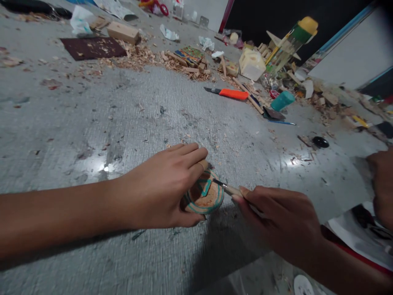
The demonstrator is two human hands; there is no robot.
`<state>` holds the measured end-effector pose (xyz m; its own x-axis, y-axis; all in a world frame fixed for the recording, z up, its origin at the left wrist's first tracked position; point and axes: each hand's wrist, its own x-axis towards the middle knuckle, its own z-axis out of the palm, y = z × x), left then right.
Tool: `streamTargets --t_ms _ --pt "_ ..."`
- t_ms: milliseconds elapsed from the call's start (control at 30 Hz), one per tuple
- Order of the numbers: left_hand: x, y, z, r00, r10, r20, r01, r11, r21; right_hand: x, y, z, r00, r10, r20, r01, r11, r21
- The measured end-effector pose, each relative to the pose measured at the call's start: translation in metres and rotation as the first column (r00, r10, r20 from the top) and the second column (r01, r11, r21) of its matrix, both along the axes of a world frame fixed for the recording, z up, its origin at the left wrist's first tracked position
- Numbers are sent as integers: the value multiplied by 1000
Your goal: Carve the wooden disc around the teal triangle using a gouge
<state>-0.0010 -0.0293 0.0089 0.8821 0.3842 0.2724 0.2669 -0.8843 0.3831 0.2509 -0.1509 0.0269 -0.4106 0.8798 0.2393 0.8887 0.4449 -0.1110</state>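
Observation:
A round wooden disc (211, 201) with teal painted rings and a teal shape in its middle lies on the grey table. Fingers and thumb of my left hand (172, 184) are closed round its left side, hiding that part. In my right hand (276, 213) is a small paintbrush (231, 189), pinched by its pale handle. The dark bristles meet the disc's upper right face, close to the teal shape.
An orange-handled knife (233, 94), a teal bottle (283, 100) and a thin blue brush (281, 122) lie beyond the disc. Wood shavings and blocks (123, 32) litter the far side, near brown sandpaper (92, 48). Another person's hand (383, 184) is at the right edge.

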Motion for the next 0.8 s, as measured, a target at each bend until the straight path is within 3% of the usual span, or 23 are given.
streamTargets --t_ms 267,400,633,800 --pt "0 -2 -2 1000 10 5 -10 1000 -8 -3 24 27 995 -59 -84 47 990 -136" --pt "-1 0 -3 1000 -8 21 8 1000 -19 0 22 19 992 -68 -111 50 986 -159" --pt "-1 -2 -4 1000 30 5 -30 1000 7 2 11 -7 938 -152 -311 118 985 -127" --pt "-1 -1 -4 1000 29 -8 -29 999 15 7 15 2 942 -133 -309 97 987 -130"
